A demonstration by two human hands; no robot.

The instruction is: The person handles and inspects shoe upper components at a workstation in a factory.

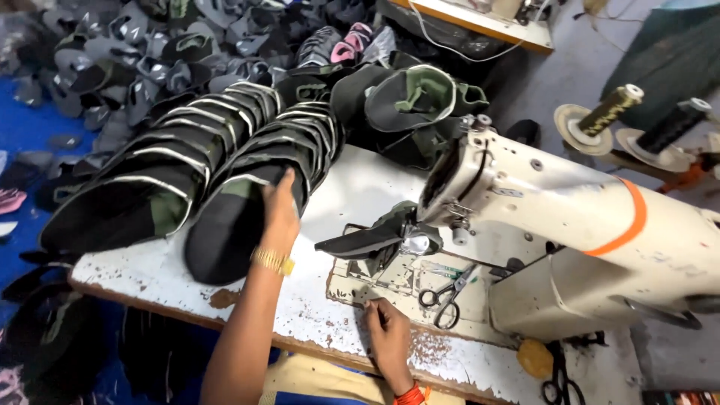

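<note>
My left hand reaches forward and rests on the near end of a long stack of black shoe-upper pieces with white edging. A second similar stack lies just left of it. My right hand lies flat on the worn white table, fingers together, holding nothing. A black piece sits under the needle of the cream sewing machine. I wear a gold watch on the left wrist.
Scissors lie on the machine bed beside my right hand. Another pair hangs at the table's front edge. Thread cones stand behind the machine. Piles of grey and black shoe parts cover the blue floor at left.
</note>
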